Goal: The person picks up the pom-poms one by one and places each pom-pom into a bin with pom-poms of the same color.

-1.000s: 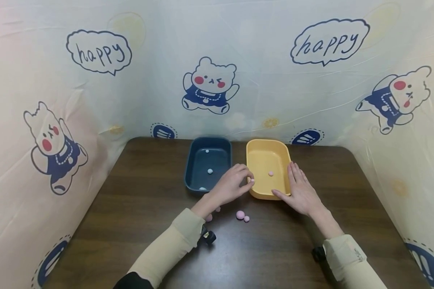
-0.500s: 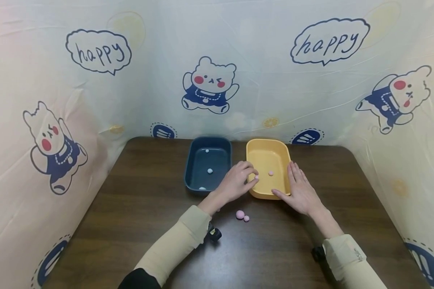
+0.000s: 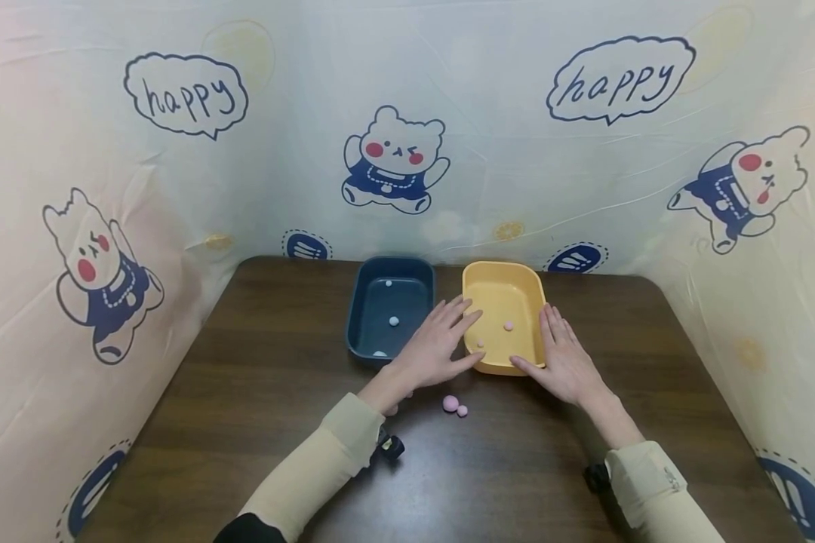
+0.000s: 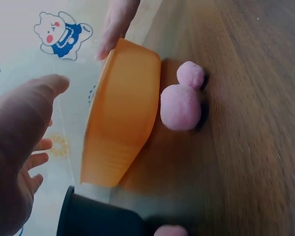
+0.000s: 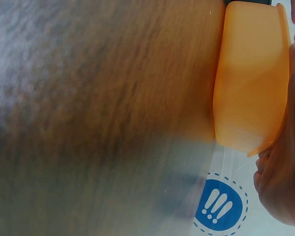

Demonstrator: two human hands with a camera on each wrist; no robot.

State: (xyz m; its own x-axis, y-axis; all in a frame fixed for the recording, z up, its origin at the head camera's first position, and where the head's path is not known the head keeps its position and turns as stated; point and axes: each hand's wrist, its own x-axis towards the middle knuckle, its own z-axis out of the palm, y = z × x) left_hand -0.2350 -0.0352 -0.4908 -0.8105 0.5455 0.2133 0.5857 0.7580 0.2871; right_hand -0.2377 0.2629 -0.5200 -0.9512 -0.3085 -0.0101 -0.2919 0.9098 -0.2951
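My left hand [image 3: 433,348], fingers spread and holding nothing, hovers over the left edge of the yellow tray [image 3: 503,363]. Inside that tray lie two small pink balls, one ball [image 3: 508,326] near the middle and a smaller ball [image 3: 480,343] near the front left. At the tray's right front corner, my right hand [image 3: 567,367] rests against the rim with straight fingers and thumb apart. On the table in front sit a larger pink ball [image 3: 450,403] and a small pink ball [image 3: 462,411], side by side. The left wrist view shows them close up.
A dark blue tray [image 3: 358,302] stands left of the yellow one, with three pale balls visible in it. More pink [image 3: 392,411] shows on the table, mostly hidden by my left wrist. A printed curtain [image 3: 394,68] surrounds the brown table [image 3: 516,467].
My left hand has let go of a small pink ball, which now lies in the yellow tray. Its fingers have spread after a small rightward move and back. The right hand has stayed put.
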